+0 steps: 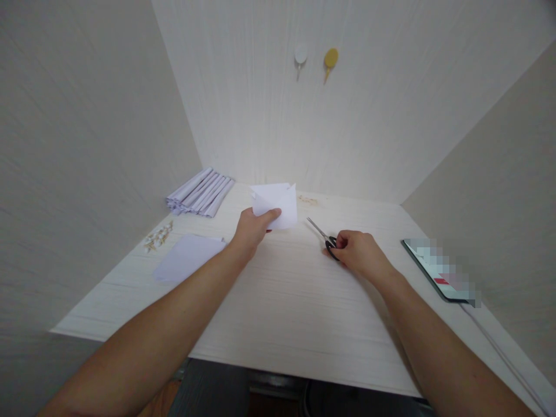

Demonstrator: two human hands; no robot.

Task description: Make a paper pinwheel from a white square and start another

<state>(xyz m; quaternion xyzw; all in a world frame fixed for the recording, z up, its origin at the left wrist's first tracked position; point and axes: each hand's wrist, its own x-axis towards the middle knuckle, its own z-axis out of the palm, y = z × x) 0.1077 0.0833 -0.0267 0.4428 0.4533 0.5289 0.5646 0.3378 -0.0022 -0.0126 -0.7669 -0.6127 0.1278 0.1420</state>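
My left hand [254,229] grips a white piece of paper [278,202], thumb on top and fingers beneath. Small flaps stick out at the paper's upper corners. To the right, my right hand [358,249] holds a pair of scissors [330,246] by its black handles. The blades point up and to the left, toward the paper but apart from it; they look closed together. Beside my left forearm, more white paper [186,259] lies flat on the table.
Rolled or folded paper strips [202,191] are stacked at the back left of the white table [278,324]. A tablet-like device [438,272] with a cable lies at the right. Walls enclose three sides; a white hook [300,55] and a yellow hook [330,58] hang at the back.
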